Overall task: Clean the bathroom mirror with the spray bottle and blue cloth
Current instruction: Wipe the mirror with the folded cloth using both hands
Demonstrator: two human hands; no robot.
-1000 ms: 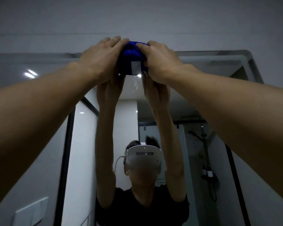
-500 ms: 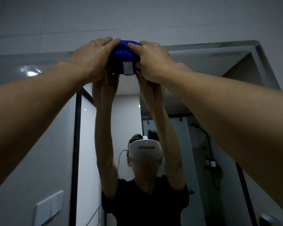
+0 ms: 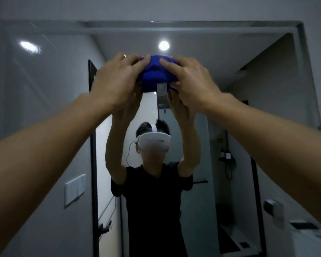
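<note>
Reaching up with both arms, you press the bunched blue cloth [image 3: 157, 75] against the upper part of the mirror [image 3: 44, 89]. Your left hand [image 3: 117, 80] lies over the cloth's left side, fingers curled onto it; your right hand [image 3: 191, 82] grips its right side, thumb hooked under the lower edge. A grey label [image 3: 162, 89] hangs from the cloth between your hands. Reflected in the glass are your raised arms, a white headset [image 3: 154, 141], a ceiling light [image 3: 163, 45] and a wall switch [image 3: 74, 190].

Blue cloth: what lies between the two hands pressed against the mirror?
In the head view, only the bunched blue cloth lies between the left hand and right hand; its grey tag hangs below.
</note>
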